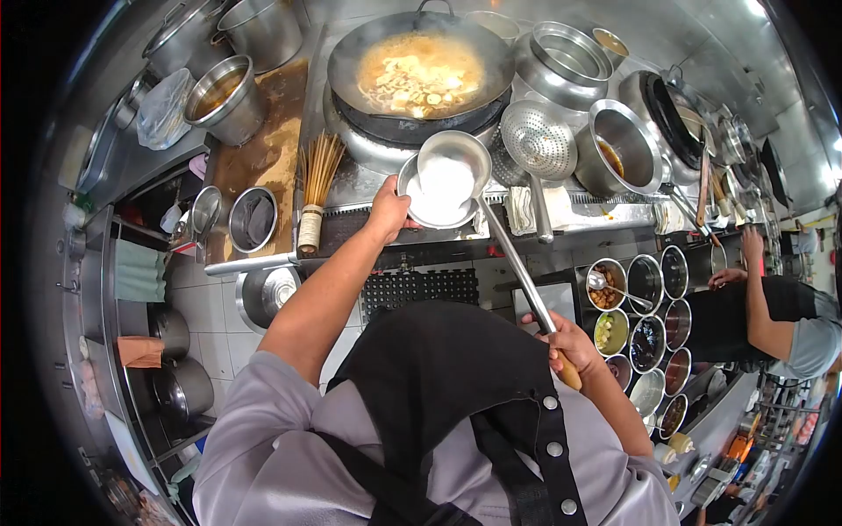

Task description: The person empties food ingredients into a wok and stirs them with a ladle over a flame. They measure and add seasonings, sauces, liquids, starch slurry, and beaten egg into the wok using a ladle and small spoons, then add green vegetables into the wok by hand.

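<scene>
My left hand (388, 210) grips the rim of a metal bowl (421, 210) with white contents, in front of the stove. My right hand (566, 342) is wrapped round the wooden end of a long-handled ladle (517, 254). The ladle's cup rests in or just over the bowl, and bright white stuff shows in it; whether powder or liquid I cannot tell. Beyond them, a large wok (346, 66) sits on the burner with steaming, light-brown liquid and pale sliced food (421, 79).
A perforated skimmer (538, 140) and a deep metal pot (618, 145) are right of the wok. A bamboo brush (314, 193) stands at left. Several seasoning containers (647, 342) fill the right side. Another person's arm (761, 298) reaches in at far right.
</scene>
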### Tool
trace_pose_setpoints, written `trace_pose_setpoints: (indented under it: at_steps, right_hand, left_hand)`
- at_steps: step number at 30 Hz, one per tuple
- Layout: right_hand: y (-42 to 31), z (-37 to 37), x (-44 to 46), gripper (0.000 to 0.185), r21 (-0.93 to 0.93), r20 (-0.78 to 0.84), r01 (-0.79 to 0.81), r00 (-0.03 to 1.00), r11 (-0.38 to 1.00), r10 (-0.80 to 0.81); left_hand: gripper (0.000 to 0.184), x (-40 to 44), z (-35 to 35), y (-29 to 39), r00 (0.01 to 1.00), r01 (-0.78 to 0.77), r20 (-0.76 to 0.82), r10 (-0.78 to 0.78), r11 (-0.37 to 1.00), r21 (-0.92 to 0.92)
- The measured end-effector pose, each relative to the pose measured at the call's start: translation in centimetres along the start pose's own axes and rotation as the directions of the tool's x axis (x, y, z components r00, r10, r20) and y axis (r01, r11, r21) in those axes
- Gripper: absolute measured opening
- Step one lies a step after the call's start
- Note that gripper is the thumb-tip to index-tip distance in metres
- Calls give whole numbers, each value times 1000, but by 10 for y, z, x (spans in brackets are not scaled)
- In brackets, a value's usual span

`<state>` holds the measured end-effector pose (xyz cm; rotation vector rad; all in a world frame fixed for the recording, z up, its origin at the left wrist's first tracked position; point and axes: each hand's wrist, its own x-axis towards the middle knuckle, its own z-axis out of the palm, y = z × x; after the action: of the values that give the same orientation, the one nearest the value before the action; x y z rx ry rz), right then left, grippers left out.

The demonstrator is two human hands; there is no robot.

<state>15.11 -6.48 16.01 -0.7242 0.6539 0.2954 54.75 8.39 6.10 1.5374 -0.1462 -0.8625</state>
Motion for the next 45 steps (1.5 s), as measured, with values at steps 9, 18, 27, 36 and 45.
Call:
trace_pose_setpoints:
  at_steps: [9, 18, 27, 36, 45]
  right_hand:
    - [-21, 63, -38, 55, -546, -196, 96, 951, 832, -239]
    - [-21, 76, -9, 56, -766, -145, 102, 934, 634, -326]
    - [-34, 114, 35, 59, -785, -82, -60, 997, 617, -6]
    - [-54, 189, 63, 52, -258, 36, -117, 991, 959, 131]
    - [-40, 211, 71, 53, -350, 22, -43, 998, 936, 54]
  left_hand:
    - [59, -46, -18, 31, 998, -61, -26, 59, 994, -92]
    - [57, -85, -65, 60, 988, -144, -94, 123, 955, -258]
    - [56, -82, -109, 49, 945, -260, -266, 189, 928, -267]
    - [59, -60, -181, 76, 947, -273, -235, 220, 936, -223]
    - [55, -62, -202, 51, 948, -267, -250, 198, 922, -281]
